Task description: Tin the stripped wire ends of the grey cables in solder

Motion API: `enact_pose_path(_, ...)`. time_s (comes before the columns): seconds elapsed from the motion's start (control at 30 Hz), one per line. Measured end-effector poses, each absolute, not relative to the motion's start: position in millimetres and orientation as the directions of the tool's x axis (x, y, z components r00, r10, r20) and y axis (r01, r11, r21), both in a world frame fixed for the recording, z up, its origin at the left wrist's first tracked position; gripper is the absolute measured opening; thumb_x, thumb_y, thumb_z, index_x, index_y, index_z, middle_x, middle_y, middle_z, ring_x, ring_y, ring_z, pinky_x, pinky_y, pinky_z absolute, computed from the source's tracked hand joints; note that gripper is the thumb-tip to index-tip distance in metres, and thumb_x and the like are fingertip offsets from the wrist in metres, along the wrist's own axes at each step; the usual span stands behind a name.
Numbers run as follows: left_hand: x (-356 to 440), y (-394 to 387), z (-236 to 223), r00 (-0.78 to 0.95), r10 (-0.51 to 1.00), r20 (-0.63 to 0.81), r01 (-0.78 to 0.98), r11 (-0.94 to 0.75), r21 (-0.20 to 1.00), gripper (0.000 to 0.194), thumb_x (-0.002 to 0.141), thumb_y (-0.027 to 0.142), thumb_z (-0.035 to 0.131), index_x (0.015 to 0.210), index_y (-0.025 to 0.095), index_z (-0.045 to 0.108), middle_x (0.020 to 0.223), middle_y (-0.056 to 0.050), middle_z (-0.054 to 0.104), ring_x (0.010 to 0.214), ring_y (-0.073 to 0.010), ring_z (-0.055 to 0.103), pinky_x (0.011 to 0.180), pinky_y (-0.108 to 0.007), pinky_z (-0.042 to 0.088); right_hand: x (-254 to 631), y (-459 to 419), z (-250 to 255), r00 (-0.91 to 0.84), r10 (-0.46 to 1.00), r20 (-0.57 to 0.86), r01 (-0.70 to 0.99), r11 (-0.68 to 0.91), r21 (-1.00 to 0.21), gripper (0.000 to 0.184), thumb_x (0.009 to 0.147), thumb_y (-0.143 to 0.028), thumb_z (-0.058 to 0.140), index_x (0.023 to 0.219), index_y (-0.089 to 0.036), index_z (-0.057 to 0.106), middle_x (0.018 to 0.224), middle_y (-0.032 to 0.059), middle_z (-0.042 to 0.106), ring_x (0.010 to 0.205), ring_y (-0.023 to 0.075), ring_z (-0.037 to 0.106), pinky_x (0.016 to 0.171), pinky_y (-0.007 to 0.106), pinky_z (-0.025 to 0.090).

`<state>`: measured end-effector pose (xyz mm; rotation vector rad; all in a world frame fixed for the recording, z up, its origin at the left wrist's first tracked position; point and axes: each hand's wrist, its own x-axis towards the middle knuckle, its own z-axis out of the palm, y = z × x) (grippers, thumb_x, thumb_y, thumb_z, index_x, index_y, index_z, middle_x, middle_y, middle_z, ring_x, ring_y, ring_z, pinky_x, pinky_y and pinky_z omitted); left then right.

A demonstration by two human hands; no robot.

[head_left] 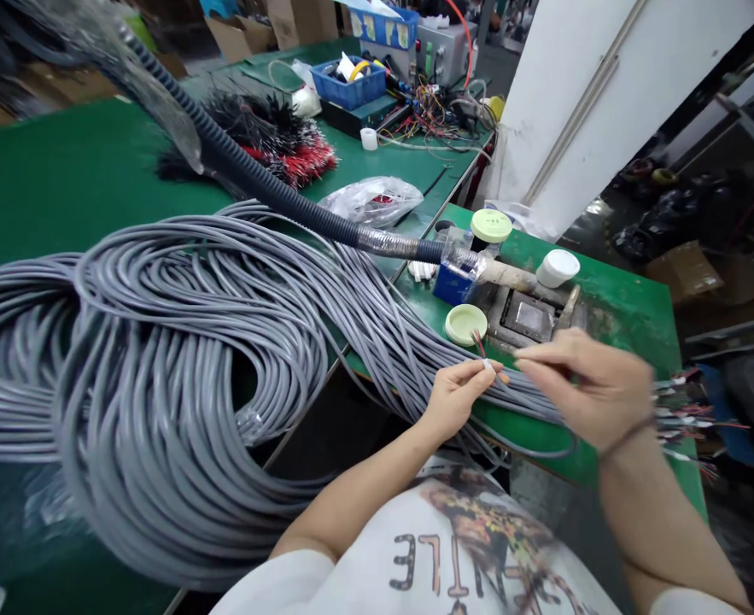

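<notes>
My left hand point(454, 396) is closed, its thumb and fingertips pinching the end of a cable. Thin dark and reddish wires point(480, 342) stick up from that pinch, with a white bit at their base. Just to the right, my right hand point(591, 386) is raised with thumb and index finger pressed together; what they hold, if anything, is too small to make out. Beyond the wires sits a shallow pale green dish point(458, 328). A grey metal block with a square shiny top point(531, 319) lies behind my right hand. Grey cables point(408, 342) run beneath both hands.
Large coils of grey cable point(159, 410) cover the left table. A black corrugated hose point(274, 192) ends by a blue box point(452, 284). Nearby stand a green-lidded jar point(491, 225) and a white tub point(558, 268). Stripped cable ends point(687, 418) hang at the right edge.
</notes>
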<state>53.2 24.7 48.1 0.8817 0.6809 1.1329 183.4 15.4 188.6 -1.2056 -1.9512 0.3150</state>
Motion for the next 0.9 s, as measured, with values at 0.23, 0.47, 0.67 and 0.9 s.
enact_pose_path(0.23, 54.2, 24.3, 46.0, 0.258, 0.963, 0.078, -0.374, 0.026, 0.927, 0.029, 0.083, 0.041, 0.064, 0.086, 0.015, 0.075, 0.079, -0.004, 0.063, 0.079, -0.0163, 0.054, 0.080, -0.030, 0.044, 174.5, 47.3, 150.8, -0.330, 0.883, 0.334, 0.831, 0.440, -0.340, 0.013, 0.082, -0.028, 0.066, 0.087, -0.017, 0.072, 0.068, 0.0025, 0.069, 0.061, 0.0158, 0.060, 0.062, 0.030, 0.040)
enact_pose_path(0.47, 52.5, 24.9, 48.0, 0.277, 0.961, 0.024, -0.490, 0.119, 0.864, 0.028, 0.082, 0.038, 0.067, 0.095, 0.016, 0.075, 0.084, -0.005, 0.069, 0.084, -0.0177, 0.059, 0.085, -0.032, 0.044, 172.2, 41.8, 152.8, -0.268, 0.895, 0.357, 0.759, 0.424, -0.495, 0.015, 0.083, -0.025, 0.064, 0.069, -0.021, 0.068, 0.063, -0.0004, 0.067, 0.060, 0.0138, 0.057, 0.061, 0.028, 0.042)
enact_pose_path(0.67, 44.6, 27.9, 52.5, 0.362, 0.926, -0.108, -0.688, 0.344, 0.639, 0.024, 0.078, 0.035, 0.072, 0.091, 0.015, 0.075, 0.074, -0.004, 0.071, 0.075, -0.0140, 0.062, 0.083, -0.029, 0.044, 205.5, 43.7, 153.3, -0.438, 0.790, 0.429, 0.650, 0.608, -0.457, 0.020, 0.086, -0.022, 0.060, 0.104, -0.026, 0.070, 0.085, 0.0043, 0.071, 0.075, 0.0189, 0.063, 0.070, 0.035, 0.051)
enact_pose_path(0.9, 36.0, 31.0, 65.5, 0.502, 0.844, -0.190, -0.761, 0.535, 0.367, 0.027, 0.071, 0.033, 0.078, 0.086, 0.012, 0.072, 0.071, -0.002, 0.067, 0.066, -0.0096, 0.059, 0.070, -0.022, 0.044, 221.0, 36.4, 128.6, -0.735, 0.492, 0.467, 0.495, 0.860, -0.127, 0.042, 0.088, -0.016, 0.055, 0.127, -0.032, 0.058, 0.126, 0.0041, 0.064, 0.121, 0.0249, 0.053, 0.099, 0.048, 0.047)
